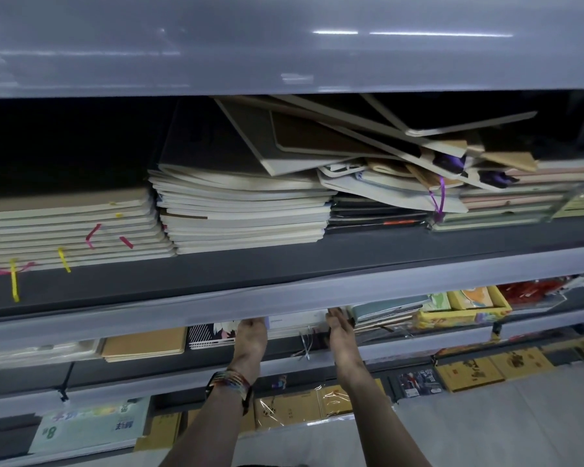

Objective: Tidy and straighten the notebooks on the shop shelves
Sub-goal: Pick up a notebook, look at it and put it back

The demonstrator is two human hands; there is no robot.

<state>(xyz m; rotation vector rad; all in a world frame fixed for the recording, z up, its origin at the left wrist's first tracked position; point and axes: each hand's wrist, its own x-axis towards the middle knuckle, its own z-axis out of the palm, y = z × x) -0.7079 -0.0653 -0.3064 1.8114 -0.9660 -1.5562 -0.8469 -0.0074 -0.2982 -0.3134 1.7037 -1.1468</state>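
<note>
free gap above left stack (64, 227), tilted notebooks (317, 139) filling right side, shelf lip (149, 315) overhanging lower row (142, 345)

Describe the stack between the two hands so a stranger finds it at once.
Start at the jumbled notebooks and drop one shelf. Under the grey shelf lip, the left hand and right hand flank a white notebook stack. Only it is plain white: a striped notebook lies left, teal notebooks right.

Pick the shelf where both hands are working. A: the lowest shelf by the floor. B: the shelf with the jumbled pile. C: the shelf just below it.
C: the left hand and right hand sit either side of a white notebook stack, directly under the shelf holding the jumbled pile.
</note>
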